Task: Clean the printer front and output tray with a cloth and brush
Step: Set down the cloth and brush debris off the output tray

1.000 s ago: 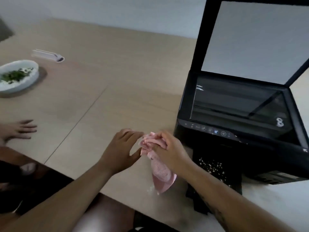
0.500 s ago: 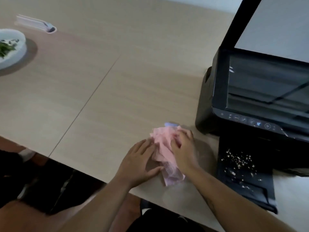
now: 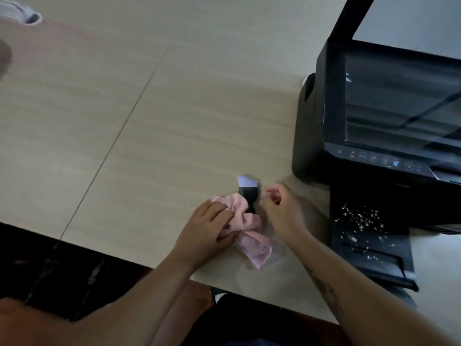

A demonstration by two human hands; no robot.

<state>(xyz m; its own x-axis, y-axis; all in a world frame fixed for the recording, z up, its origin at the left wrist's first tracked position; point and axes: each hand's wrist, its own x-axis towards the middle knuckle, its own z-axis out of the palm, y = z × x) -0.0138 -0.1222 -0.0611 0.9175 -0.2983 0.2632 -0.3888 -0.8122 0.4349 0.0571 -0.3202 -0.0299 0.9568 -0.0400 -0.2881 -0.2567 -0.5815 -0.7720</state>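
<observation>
A crumpled pink cloth [image 3: 247, 233] lies on the wooden table [image 3: 149, 121] near its front edge. My left hand [image 3: 208, 229] rests on the cloth's left side with its fingers laid over the folds. A small brush [image 3: 247, 189] with a black handle and pale bristles lies partly under the cloth, pointing away from me. My right hand [image 3: 283, 208] hovers just right of the brush, fingers loosely curled, holding nothing. The black printer [image 3: 389, 116] stands at the right with its scanner lid up. Its output tray [image 3: 369, 245] sticks out toward me, scattered with pale crumbs.
A white object [image 3: 27, 15] lies at the table's far left corner. The table's front edge runs just below my hands, with dark floor beyond it. A seam line [image 3: 112, 151] crosses the tabletop diagonally.
The cloth went from held in the air to lying on the table. My right hand let go of it and moved right, uncovering the brush. The view tilted down and left.
</observation>
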